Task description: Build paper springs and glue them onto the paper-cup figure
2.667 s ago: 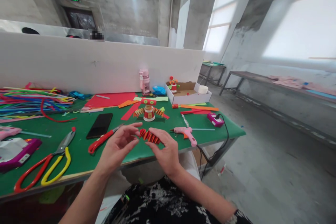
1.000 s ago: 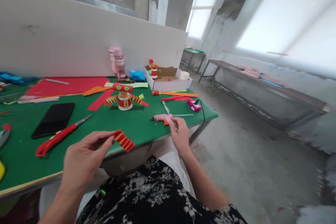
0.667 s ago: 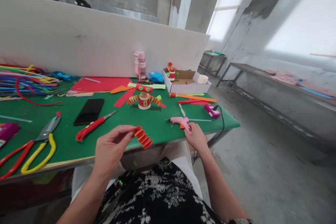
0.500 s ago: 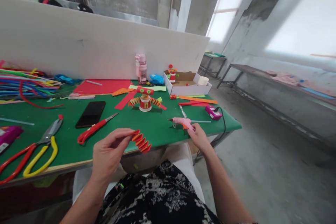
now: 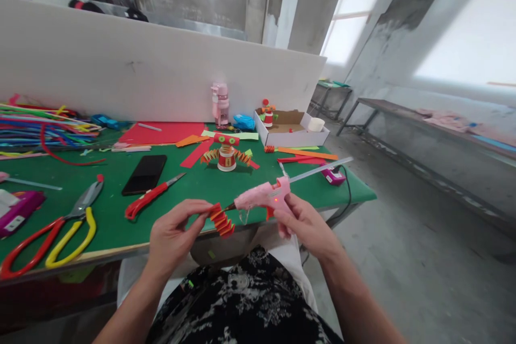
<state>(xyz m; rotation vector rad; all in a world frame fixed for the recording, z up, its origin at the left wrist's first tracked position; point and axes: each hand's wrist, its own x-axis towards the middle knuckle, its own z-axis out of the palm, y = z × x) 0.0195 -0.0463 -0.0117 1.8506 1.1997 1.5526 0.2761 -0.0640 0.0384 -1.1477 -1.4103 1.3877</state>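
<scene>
Between thumb and fingers, my left hand pinches one end of a red and orange folded paper strip, which hangs over the table's front edge. My right hand is wrapped round the handle of a pink hot glue gun with a clear glue stick out of its back. The gun's dark nozzle points left and is at the pinched end of the strip; whether they touch I cannot tell. Behind them stands a paper-cup figure with a red rolled head and folded paper arms.
On the green table lie red-and-yellow shears, a red-handled utility knife and a phone. Farther back are a pink bottle, a white box with a second figure, paper strips and coloured stems. A cord hangs at right.
My right hand has lifted the glue gun off the table and brought it left, nozzle to the folded strip. My left hand still pinches the strip.
</scene>
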